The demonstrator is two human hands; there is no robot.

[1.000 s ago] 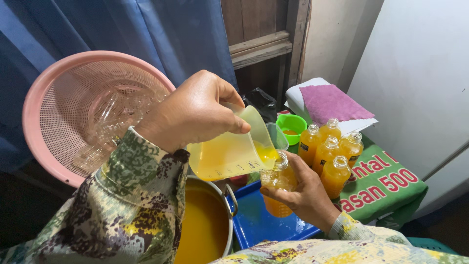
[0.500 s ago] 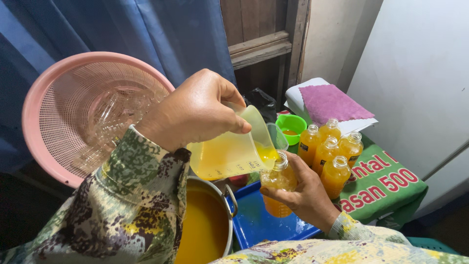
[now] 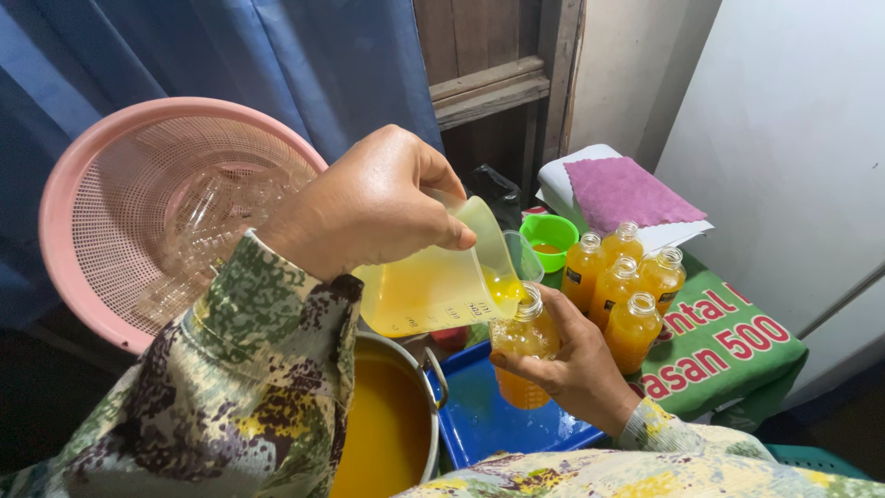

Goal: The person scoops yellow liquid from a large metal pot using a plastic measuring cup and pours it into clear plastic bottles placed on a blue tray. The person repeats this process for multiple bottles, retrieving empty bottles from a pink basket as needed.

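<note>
Head view: left hand grips a tilted jug of yellow juice, spout touching the mouth of a bottle clasped in the right hand at 5 o'clock from the jug. A blue tray lies below, a pot at 7 o'clock, filled bottles at 3, a pink basket at 9.

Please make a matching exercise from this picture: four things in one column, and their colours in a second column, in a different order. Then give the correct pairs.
Things:
1. basket
2. tray
3. small funnel
4. folded cloth

Colours:
a. green
b. purple
c. pink
d. blue

Pairs: 1-c, 2-d, 3-a, 4-b
</note>
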